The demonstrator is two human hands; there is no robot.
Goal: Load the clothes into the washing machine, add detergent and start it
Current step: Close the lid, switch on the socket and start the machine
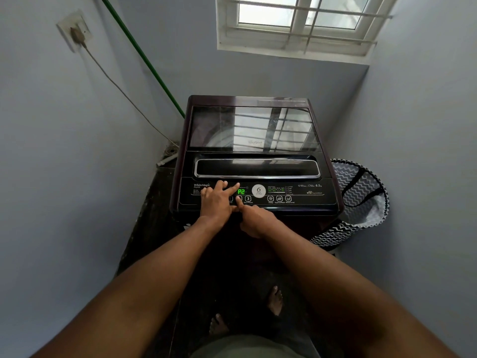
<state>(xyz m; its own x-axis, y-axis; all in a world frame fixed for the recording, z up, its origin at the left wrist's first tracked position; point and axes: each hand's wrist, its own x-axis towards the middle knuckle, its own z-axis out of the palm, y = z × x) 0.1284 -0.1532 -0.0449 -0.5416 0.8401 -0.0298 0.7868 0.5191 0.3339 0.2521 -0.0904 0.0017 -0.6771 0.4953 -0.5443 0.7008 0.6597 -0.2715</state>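
A dark top-loading washing machine stands in the corner with its glass lid closed. Its control panel faces me, and the green display reads P2. My left hand lies flat on the left part of the panel, fingers spread, the index finger reaching toward the display. My right hand is curled at the front edge, its index finger pressing a button just below the display. Neither hand holds anything. No clothes or detergent are visible.
A black-and-white zigzag laundry basket stands to the right of the machine. A green hose and a cable from a wall socket run down the left wall. A barred window is above. My bare feet stand on the dark floor.
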